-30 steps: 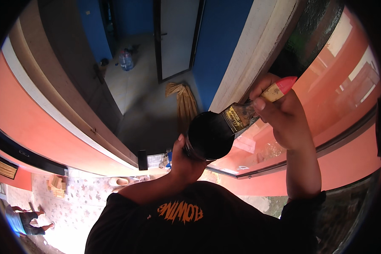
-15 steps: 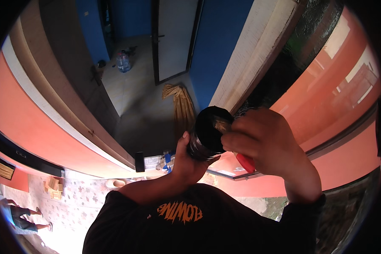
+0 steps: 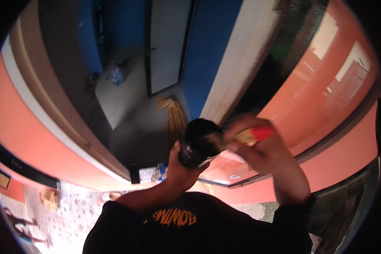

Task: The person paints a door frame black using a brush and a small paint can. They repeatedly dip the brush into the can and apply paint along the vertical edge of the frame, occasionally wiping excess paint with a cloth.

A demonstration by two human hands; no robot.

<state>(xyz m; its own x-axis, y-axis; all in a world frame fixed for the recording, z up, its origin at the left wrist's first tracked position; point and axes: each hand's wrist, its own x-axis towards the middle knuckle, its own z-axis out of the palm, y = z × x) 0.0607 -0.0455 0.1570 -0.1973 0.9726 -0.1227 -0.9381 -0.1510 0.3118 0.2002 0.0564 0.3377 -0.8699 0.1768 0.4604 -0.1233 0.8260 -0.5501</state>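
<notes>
My left hand (image 3: pixel 181 172) is wrapped round a dark, round can (image 3: pixel 191 153), holding it tilted in front of my chest. My right hand (image 3: pixel 264 154) grips a paintbrush (image 3: pixel 246 136) with a yellowish handle and a red end. The brush's head points left at the can's mouth, and blur hides whether it touches the rim. The inside of the can looks black; its contents cannot be made out. Just beyond the can rises a pale wooden frame post (image 3: pixel 227 63).
A window pane (image 3: pixel 326 93) with reflections stands at the right. Past the doorway are a white door (image 3: pixel 169 46), a gold curtain (image 3: pixel 175 116) and a clear water jug (image 3: pixel 117 75). A black phone-like object (image 3: pixel 134 173) lies by the sill. At lower left, a person's legs (image 3: pixel 25 230) show.
My right hand has turned over, swinging the brush's red end from below the hand to its upper right. The brush has drawn back from inside the can toward its rim. The view has shifted slightly.
</notes>
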